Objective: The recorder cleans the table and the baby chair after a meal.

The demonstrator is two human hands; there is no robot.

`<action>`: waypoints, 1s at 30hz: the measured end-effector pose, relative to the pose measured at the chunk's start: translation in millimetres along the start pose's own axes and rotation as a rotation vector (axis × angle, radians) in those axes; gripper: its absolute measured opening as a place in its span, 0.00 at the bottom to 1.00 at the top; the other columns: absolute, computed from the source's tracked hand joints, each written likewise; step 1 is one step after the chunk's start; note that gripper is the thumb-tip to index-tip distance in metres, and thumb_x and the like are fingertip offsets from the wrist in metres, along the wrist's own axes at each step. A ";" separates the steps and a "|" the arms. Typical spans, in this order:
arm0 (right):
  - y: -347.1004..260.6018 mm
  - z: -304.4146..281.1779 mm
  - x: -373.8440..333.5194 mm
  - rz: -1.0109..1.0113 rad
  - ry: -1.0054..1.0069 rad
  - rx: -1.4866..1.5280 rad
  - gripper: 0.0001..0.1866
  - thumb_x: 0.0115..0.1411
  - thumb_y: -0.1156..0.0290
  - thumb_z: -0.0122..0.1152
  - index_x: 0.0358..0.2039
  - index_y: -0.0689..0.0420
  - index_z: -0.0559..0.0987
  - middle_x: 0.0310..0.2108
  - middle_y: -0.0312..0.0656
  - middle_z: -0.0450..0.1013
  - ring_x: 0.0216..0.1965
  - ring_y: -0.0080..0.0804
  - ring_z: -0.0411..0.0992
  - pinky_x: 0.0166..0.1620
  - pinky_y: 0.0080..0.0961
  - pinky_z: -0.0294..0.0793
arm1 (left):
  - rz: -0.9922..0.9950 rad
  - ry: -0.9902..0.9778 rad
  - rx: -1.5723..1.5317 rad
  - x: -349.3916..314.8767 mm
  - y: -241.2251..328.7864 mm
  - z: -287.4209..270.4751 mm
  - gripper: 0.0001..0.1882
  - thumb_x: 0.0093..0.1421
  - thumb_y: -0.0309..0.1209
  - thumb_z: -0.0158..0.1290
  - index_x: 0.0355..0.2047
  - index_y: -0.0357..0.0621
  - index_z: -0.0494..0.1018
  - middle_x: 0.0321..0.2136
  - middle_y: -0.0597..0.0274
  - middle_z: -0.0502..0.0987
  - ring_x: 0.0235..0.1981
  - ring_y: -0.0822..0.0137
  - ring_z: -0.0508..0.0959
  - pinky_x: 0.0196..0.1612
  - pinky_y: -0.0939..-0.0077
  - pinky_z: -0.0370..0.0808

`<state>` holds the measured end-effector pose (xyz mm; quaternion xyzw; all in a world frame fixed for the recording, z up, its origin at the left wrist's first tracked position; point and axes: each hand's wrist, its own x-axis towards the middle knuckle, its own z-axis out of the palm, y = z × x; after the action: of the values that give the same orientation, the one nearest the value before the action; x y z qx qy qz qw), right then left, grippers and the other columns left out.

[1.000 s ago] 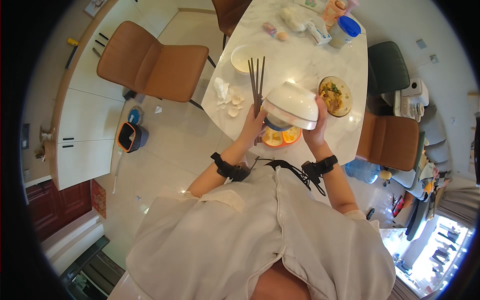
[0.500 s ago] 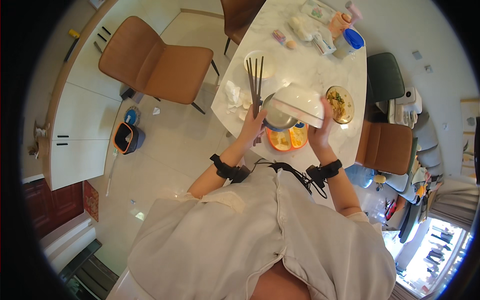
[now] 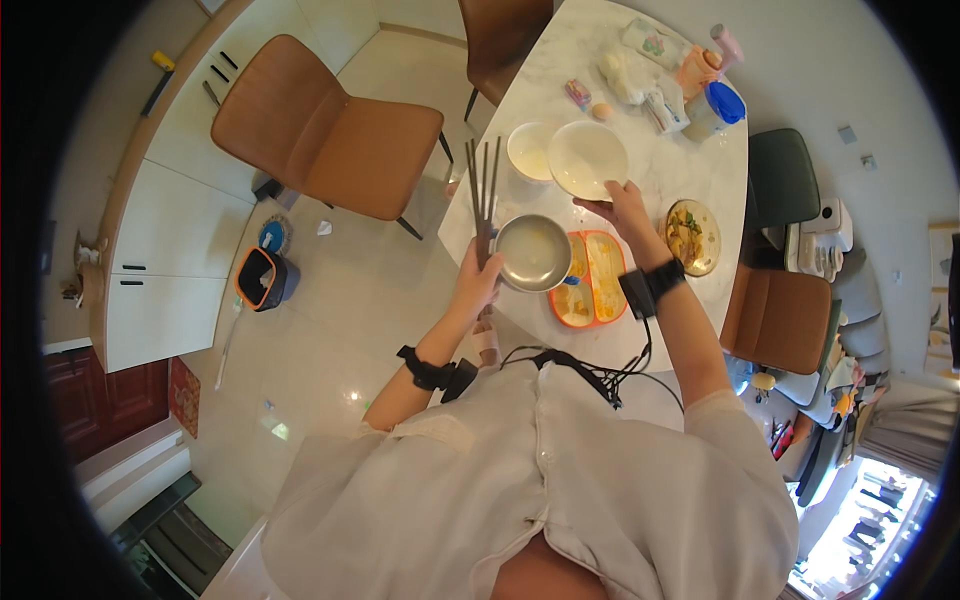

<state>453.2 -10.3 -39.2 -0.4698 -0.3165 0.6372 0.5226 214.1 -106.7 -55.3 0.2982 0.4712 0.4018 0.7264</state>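
My left hand (image 3: 477, 283) is closed round several dark chopsticks (image 3: 486, 195), which point away from me, and the rim of a steel bowl (image 3: 533, 254). Pale liquid seems to lie in the steel bowl. With my right hand (image 3: 628, 212) I grip the near edge of a white bowl (image 3: 588, 158), thumb at its rim. This bowl appears empty and partly overlaps a second white bowl (image 3: 528, 150) to its left. Just right of the steel bowl, and partly behind it, lies an orange-rimmed divided plate (image 3: 607, 270) with yellow food remains.
A glass dish of food (image 3: 691, 238) stands on the marble table (image 3: 640, 300) at the right. Toward the back are an egg (image 3: 602, 111), a small pink packet (image 3: 578, 94), white packages (image 3: 665, 108) and a blue-lidded container (image 3: 717, 108). Brown chairs (image 3: 365, 150) flank the table.
The white bowl, tilted over the steel bowl before, has moved away from me and now faces up beside the other white bowl. My left hand and the steel bowl shifted slightly left and nearer.
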 end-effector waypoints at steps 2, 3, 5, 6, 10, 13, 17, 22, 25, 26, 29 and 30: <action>0.7 1.9 33.2 0.156 0.104 -0.078 0.19 0.50 0.78 0.36 0.43 0.75 0.57 0.38 0.59 0.64 0.34 0.49 0.70 0.35 0.31 0.76 | 0.024 0.009 0.000 -2.2 7.0 -4.4 0.17 0.55 0.30 0.40 0.46 0.50 0.54 0.14 0.73 0.56 0.07 0.84 0.53 0.09 0.90 0.50; 17.8 -10.5 59.6 0.149 0.102 -0.087 0.19 0.49 0.79 0.36 0.42 0.77 0.57 0.37 0.59 0.64 0.32 0.50 0.70 0.34 0.32 0.77 | 0.028 0.029 -0.014 -1.4 9.1 -6.5 0.18 0.55 0.30 0.42 0.45 0.47 0.54 0.14 0.73 0.57 0.06 0.83 0.54 0.08 0.89 0.50; 23.8 -3.9 87.2 0.241 0.105 -0.123 0.18 0.49 0.79 0.37 0.41 0.78 0.58 0.37 0.59 0.64 0.31 0.51 0.70 0.34 0.32 0.77 | 0.017 0.081 -0.003 -4.3 15.1 -13.2 0.18 0.54 0.28 0.42 0.45 0.45 0.53 0.14 0.72 0.58 0.07 0.82 0.56 0.08 0.89 0.52; 30.1 0.4 100.0 0.343 0.116 -0.161 0.17 0.49 0.80 0.37 0.40 0.78 0.59 0.37 0.59 0.65 0.31 0.52 0.70 0.34 0.33 0.77 | 0.024 0.091 0.001 -5.8 16.7 -16.0 0.18 0.54 0.28 0.42 0.45 0.45 0.53 0.14 0.72 0.58 0.07 0.82 0.56 0.08 0.89 0.52; 70.0 -40.5 150.2 0.236 0.108 -0.908 0.15 0.51 0.75 0.37 0.38 0.72 0.61 0.30 0.59 0.68 0.26 0.44 0.72 0.30 0.29 0.75 | 0.139 0.172 0.127 -1.4 18.1 -13.4 0.22 0.52 0.25 0.37 0.49 0.48 0.49 0.18 0.68 0.59 0.08 0.82 0.55 0.09 0.90 0.53; 52.1 14.2 125.7 0.244 0.170 -1.315 0.15 0.51 0.74 0.37 0.38 0.69 0.61 0.25 0.56 0.70 0.20 0.39 0.72 0.25 0.28 0.72 | 0.220 0.247 0.093 -4.0 24.8 -21.4 0.24 0.52 0.26 0.37 0.51 0.49 0.47 0.19 0.69 0.59 0.08 0.82 0.55 0.09 0.90 0.53; 58.8 -13.5 134.9 0.194 0.160 -1.392 0.12 0.48 0.76 0.40 0.33 0.68 0.59 0.19 0.50 0.70 0.15 0.34 0.71 0.16 0.25 0.68 | 0.183 0.159 0.092 35.5 38.5 -13.8 0.27 0.53 0.27 0.41 0.52 0.50 0.45 0.18 0.69 0.60 0.10 0.81 0.59 0.10 0.88 0.54; 75.0 -43.5 122.0 0.358 -0.099 -1.226 0.12 0.47 0.78 0.40 0.34 0.68 0.62 0.12 0.45 0.68 0.11 0.29 0.67 0.14 0.22 0.66 | 0.273 0.121 0.269 105.2 30.7 2.0 0.27 0.53 0.28 0.41 0.51 0.48 0.44 0.19 0.64 0.63 0.09 0.76 0.61 0.11 0.84 0.57; 71.8 -33.9 87.8 0.378 -0.013 -1.076 0.12 0.51 0.74 0.43 0.38 0.63 0.64 0.13 0.43 0.68 0.11 0.27 0.66 0.13 0.22 0.65 | 0.211 0.080 0.345 142.8 12.6 0.6 0.27 0.52 0.30 0.42 0.51 0.47 0.45 0.21 0.59 0.66 0.13 0.70 0.67 0.15 0.78 0.64; 72.0 -34.3 80.3 0.387 0.037 -0.972 0.13 0.53 0.72 0.44 0.39 0.61 0.63 0.13 0.42 0.68 0.10 0.27 0.66 0.12 0.21 0.65 | 0.268 0.121 0.453 155.3 2.6 -0.3 0.28 0.52 0.31 0.43 0.51 0.47 0.45 0.24 0.56 0.68 0.19 0.64 0.70 0.22 0.74 0.67; 72.2 -59.8 60.6 0.419 0.053 -0.713 0.16 0.55 0.66 0.44 0.42 0.60 0.63 0.16 0.42 0.67 0.12 0.26 0.66 0.14 0.19 0.64 | 0.289 0.116 0.581 170.0 -13.2 10.7 0.28 0.52 0.33 0.44 0.51 0.47 0.46 0.31 0.52 0.70 0.30 0.55 0.72 0.34 0.69 0.68; 68.3 -63.9 53.2 0.428 0.096 -0.572 0.17 0.55 0.65 0.44 0.42 0.60 0.62 0.17 0.42 0.68 0.13 0.26 0.67 0.15 0.18 0.64 | 0.276 0.102 0.593 172.2 -15.5 14.4 0.29 0.51 0.34 0.45 0.52 0.47 0.46 0.35 0.50 0.70 0.35 0.51 0.71 0.39 0.67 0.67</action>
<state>486.8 18.1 -137.4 -0.6822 -0.3514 0.5950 0.2390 272.3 33.7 -139.0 0.5371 0.5587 0.3561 0.5221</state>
